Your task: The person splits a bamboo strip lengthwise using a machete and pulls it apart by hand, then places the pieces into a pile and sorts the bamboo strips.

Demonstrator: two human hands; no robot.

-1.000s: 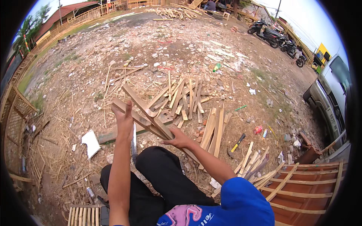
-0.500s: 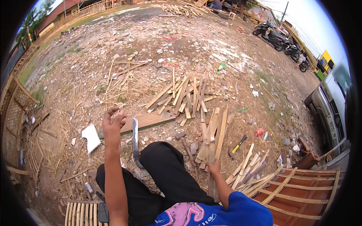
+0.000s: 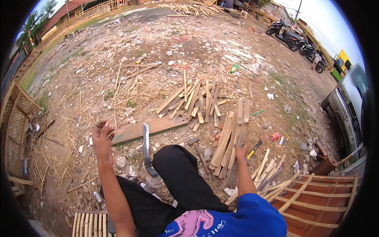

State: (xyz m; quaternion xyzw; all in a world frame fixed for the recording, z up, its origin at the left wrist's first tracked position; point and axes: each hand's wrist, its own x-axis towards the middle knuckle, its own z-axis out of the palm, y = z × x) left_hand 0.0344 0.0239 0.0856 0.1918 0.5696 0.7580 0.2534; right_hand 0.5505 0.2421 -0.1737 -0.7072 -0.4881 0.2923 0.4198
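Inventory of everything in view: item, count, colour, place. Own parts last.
Held slats: at least two, brown, right of centre
Slat bundle: several, tan, beside them
Slat pile: many, tan, centre
Loose slats: several, pale, lower right
Board: one, brown, left of centre
Machete: one, silvery blade, dark handle, left of centre
Hammer: one, brown handle, centre
Tool: one, yellow and black, right, part hidden
Motorbikes: several, dark, upper right
Car: one, silvery, right edge
Slatted panel: one, red-brown, lower right
Rubble: uncounted, mixed, across ground
Legs: two, black trousers, lower centre
Left grip: one, bare, left, nothing seen held
Right grip: one, bare, on held slats
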